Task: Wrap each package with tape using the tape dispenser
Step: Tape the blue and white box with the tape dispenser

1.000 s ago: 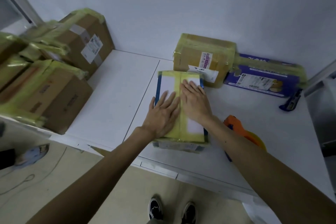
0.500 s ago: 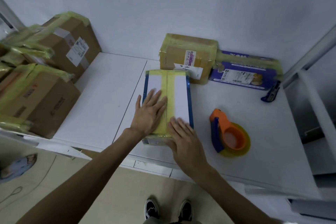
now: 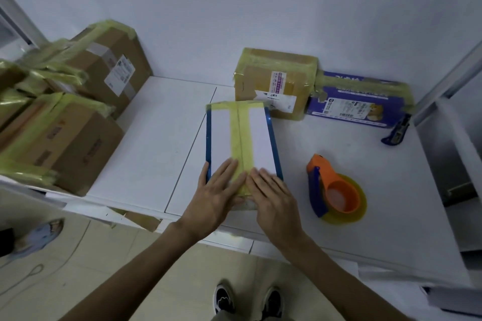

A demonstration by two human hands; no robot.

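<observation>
Hands have slid down the tape (image 3: 241, 135) to the near end of the box (image 3: 260, 138): left hand (image 3: 216, 195) and right hand (image 3: 273, 195) press flat, fingers straight, slightly apart. The box lies on the table (image 3: 156, 143), dispenser (image 3: 336, 193) idle beside it. This strip is probably sealed; the front face is hidden.

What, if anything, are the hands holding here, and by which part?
Nothing is gripped. The left hand and right hand lie flat on the near end of the white package, pressing its yellow tape; the tape dispenser sits apart, untouched.
</observation>
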